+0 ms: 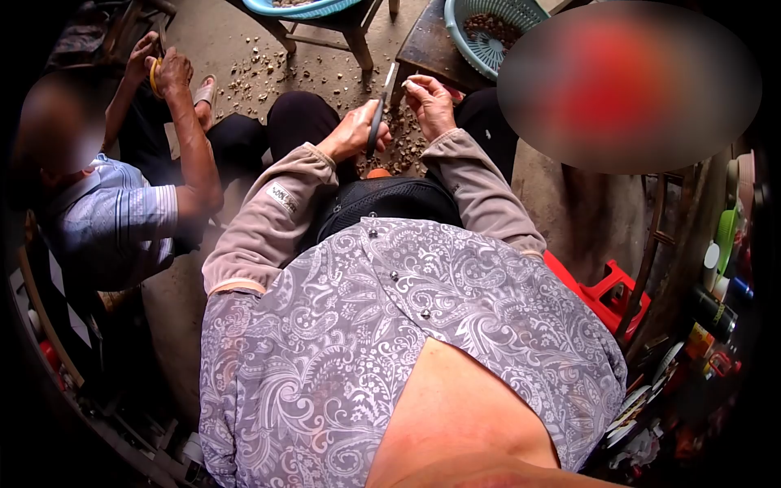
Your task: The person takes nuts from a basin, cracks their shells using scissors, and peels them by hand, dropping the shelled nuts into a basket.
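My left hand (358,132) is closed around a pair of black-handled scissors (375,128), whose blades point up and away from me. Beside it, my right hand (431,106) pinches a small pale piece (412,81) between thumb and fingertips; its kind is too small to make out. The scissor blades are close to the right fingertips, and whether they touch the piece I cannot tell. Both hands are above my lap, over brown and pale scraps (404,146) on the floor. Grey-brown sleeve covers are on both forearms.
Ahead, a blue basket (319,10) rests on a wooden stool (355,45). A teal basket (470,42) of small brown pieces stands right. At left, a seated person (114,211) holds yellow-handled scissors (154,79). A red plastic stool (612,285) is beside me.
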A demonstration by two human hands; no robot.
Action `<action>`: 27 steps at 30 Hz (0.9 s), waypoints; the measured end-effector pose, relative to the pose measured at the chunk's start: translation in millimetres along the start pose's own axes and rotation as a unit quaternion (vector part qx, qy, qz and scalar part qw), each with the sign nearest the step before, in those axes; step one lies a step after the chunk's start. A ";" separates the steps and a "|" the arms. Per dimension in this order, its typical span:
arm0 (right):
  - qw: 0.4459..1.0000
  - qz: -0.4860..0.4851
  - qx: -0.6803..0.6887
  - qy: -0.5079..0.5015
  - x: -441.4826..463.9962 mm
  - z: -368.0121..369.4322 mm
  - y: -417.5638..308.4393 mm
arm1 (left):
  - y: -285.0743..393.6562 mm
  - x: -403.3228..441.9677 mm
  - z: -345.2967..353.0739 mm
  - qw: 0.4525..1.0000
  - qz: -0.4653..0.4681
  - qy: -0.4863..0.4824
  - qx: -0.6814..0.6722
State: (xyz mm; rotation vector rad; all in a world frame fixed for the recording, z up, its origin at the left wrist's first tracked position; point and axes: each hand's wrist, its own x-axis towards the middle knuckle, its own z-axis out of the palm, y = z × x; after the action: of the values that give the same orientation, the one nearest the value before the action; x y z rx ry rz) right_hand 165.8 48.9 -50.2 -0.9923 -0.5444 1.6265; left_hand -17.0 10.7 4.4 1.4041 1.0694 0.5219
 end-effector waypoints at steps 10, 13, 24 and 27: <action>0.996 -0.002 0.078 -0.038 -1.8 -0.5 -7.7 | -17.3 4.7 2.6 0.987 -0.021 0.006 0.157; 0.997 0.001 0.077 -0.020 -5.1 4.5 -12.0 | -13.1 3.7 4.2 0.981 -0.005 0.010 0.195; 1.000 0.005 0.019 -0.025 -5.7 6.3 -9.7 | -9.7 3.3 1.9 0.971 0.000 -0.009 0.240; 1.000 0.001 0.008 -0.023 -5.2 5.6 -10.2 | -13.0 4.2 1.2 0.971 -0.011 -0.019 0.238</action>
State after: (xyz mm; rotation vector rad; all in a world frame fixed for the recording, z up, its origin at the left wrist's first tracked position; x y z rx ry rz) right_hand 167.2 47.7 -37.6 -0.9451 -0.5605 1.6572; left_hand -17.8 11.4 -9.3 1.8082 1.2271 0.2245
